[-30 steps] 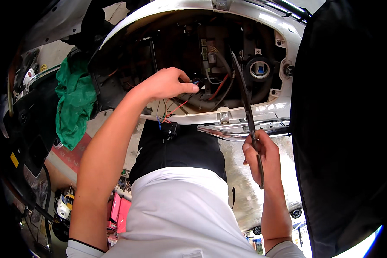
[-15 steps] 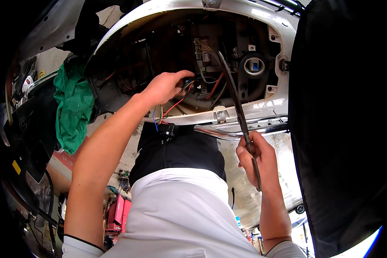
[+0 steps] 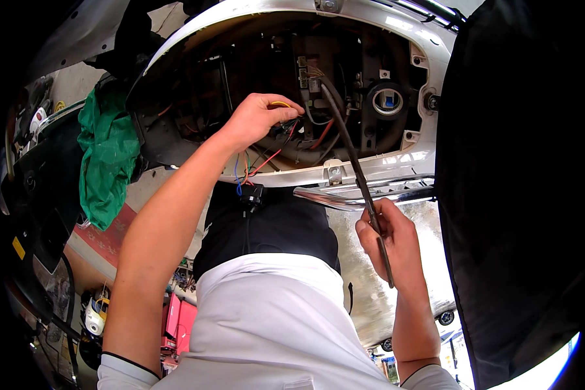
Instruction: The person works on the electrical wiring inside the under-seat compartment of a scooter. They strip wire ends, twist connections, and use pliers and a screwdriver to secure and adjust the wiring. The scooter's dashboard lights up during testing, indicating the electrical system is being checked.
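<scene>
My left hand (image 3: 261,122) is inside an oval opening in a vehicle's white body panel (image 3: 286,181), its thumb and fingers pinched on a thin yellow wire (image 3: 281,104). Just below the fingertips lie dark wires, and a red wire (image 3: 270,160) runs down from them. It leads toward a small black part (image 3: 252,195) at the panel's near edge, which blue and green wires also reach. Lower right, my right hand (image 3: 396,239) is closed around a long, slim, dark tool (image 3: 352,151) of a kind I cannot make out. Its far end slants up into the opening.
Within the opening sit pale connectors (image 3: 303,73) and a round ring-shaped fitting (image 3: 385,101). A chrome bar (image 3: 331,200) juts out below the panel at right. Green cloth (image 3: 109,159) hangs on the left, and a large black cover (image 3: 513,195) fills the right side.
My left hand has risen slightly, and a yellow wire now shows between its fingers. The dark tool's far end has swung a little left; my right hand has hardly moved.
</scene>
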Demonstrator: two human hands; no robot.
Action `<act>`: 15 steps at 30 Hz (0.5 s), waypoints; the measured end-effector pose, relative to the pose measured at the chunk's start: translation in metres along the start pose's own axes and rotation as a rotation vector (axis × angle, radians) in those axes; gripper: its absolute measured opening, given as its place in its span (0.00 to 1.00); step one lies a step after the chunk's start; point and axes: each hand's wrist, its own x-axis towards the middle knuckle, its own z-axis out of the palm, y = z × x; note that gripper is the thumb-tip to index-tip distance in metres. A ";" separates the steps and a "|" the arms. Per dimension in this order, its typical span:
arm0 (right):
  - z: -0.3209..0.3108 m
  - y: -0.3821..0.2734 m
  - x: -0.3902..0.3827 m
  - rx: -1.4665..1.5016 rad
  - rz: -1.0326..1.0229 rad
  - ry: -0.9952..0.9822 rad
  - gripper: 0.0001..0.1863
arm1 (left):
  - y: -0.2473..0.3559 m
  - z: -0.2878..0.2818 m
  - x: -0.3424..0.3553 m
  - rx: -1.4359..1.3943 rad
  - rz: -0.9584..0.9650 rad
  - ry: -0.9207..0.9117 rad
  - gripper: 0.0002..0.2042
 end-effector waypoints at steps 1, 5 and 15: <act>-0.001 -0.003 0.000 -0.071 -0.004 0.011 0.13 | -0.002 0.003 0.000 0.140 0.146 0.037 0.10; -0.011 -0.011 0.000 -0.689 -0.055 0.159 0.21 | 0.004 0.025 -0.004 0.286 0.335 0.157 0.08; -0.007 -0.010 0.013 -0.938 -0.178 0.240 0.22 | 0.019 0.046 -0.005 -0.077 0.035 0.127 0.08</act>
